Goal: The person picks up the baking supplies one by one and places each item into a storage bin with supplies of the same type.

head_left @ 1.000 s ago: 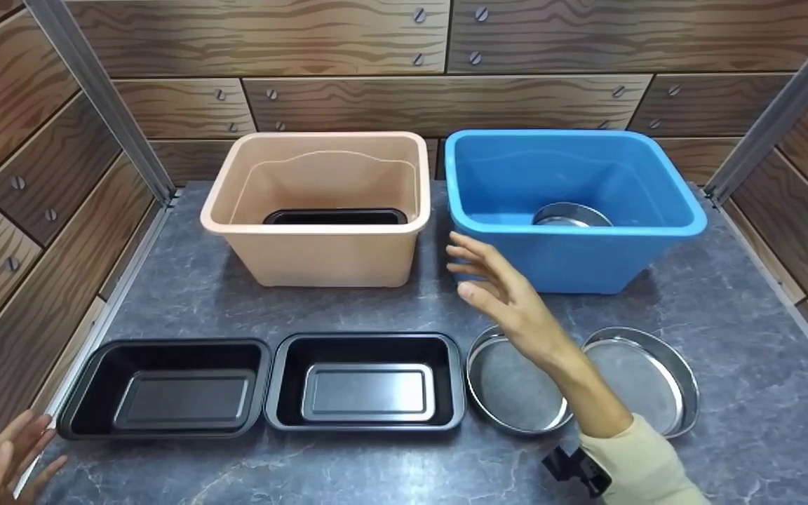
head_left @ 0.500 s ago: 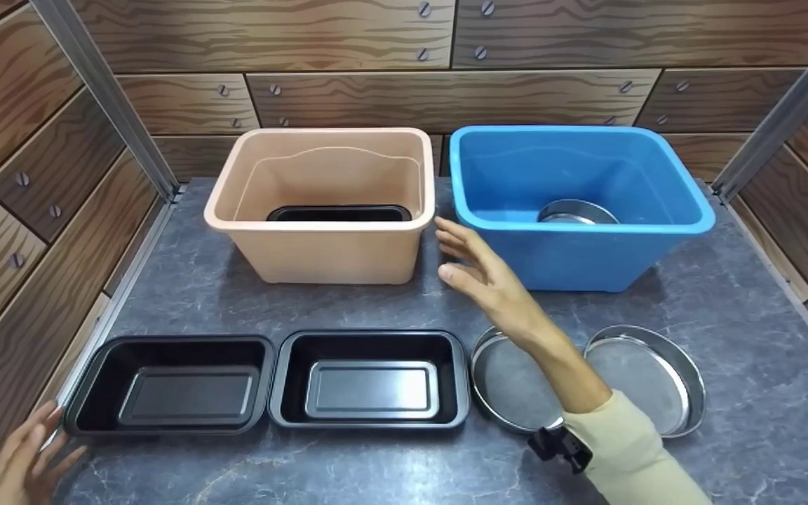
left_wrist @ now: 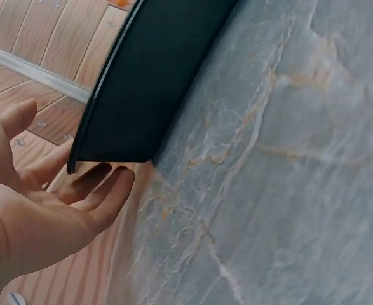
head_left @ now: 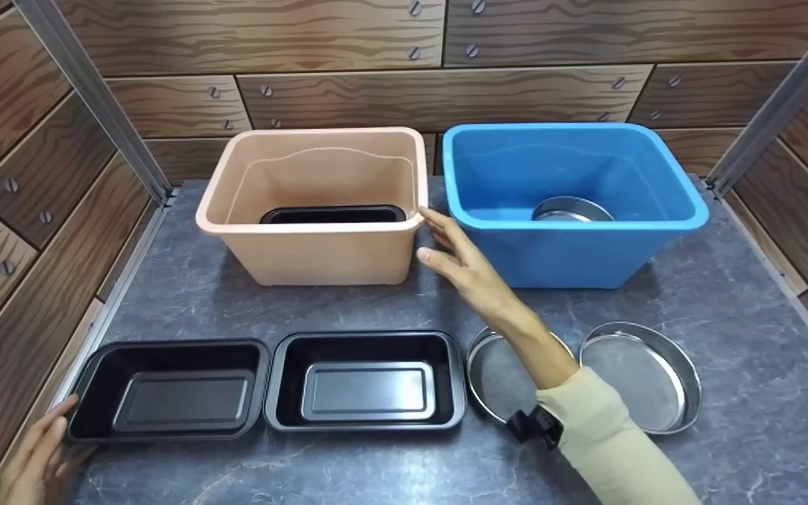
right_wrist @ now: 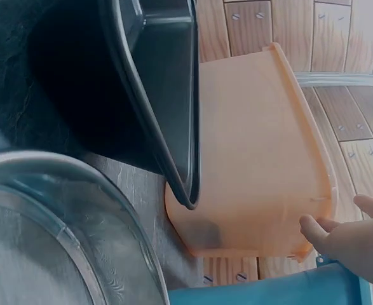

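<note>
Zero held, fingers loose: yr L hand (head_left: 31, 459) is by the left-most black pan (head_left: 183, 401), 8 o'clock in head view; yr R hand (head_left: 470, 273) is at the 4 o'clock corner of the peach bin (head_left: 320, 256), can't tell if touching. Tuck L fingers under the pan's rim, thumb on top, & keep it flat.

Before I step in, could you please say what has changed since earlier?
The right hand has moved left from the blue bin to the peach bin; the left hand has moved right, up to the left black pan. The bins and round tins stayed put.
</note>
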The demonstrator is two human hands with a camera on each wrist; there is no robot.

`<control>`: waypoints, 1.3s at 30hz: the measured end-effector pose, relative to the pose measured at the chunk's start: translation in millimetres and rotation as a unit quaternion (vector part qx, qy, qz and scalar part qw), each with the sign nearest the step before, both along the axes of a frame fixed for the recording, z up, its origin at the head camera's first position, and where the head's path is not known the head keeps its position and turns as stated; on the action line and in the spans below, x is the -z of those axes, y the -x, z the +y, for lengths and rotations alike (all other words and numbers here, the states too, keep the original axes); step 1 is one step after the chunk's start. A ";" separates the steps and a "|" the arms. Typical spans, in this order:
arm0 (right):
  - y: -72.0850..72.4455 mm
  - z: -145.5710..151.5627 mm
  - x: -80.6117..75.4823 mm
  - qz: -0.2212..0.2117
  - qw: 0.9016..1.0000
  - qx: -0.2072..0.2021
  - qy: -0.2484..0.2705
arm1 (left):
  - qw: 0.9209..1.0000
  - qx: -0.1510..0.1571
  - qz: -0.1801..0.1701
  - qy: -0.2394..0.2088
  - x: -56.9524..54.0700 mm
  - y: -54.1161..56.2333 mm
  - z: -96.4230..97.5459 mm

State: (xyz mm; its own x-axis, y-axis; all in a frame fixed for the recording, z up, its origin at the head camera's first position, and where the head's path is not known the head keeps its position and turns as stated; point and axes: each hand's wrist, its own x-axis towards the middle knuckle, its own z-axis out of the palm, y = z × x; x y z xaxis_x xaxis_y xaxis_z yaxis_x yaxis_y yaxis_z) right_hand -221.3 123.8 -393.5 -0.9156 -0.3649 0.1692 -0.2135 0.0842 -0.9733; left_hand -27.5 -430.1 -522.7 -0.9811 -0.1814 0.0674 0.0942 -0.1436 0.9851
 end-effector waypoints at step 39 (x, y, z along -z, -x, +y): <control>40.2 -44.9 22.9 0.058 0.990 0.123 0.034 | 0.995 0.003 -0.045 -0.084 4.3 14.1 7.5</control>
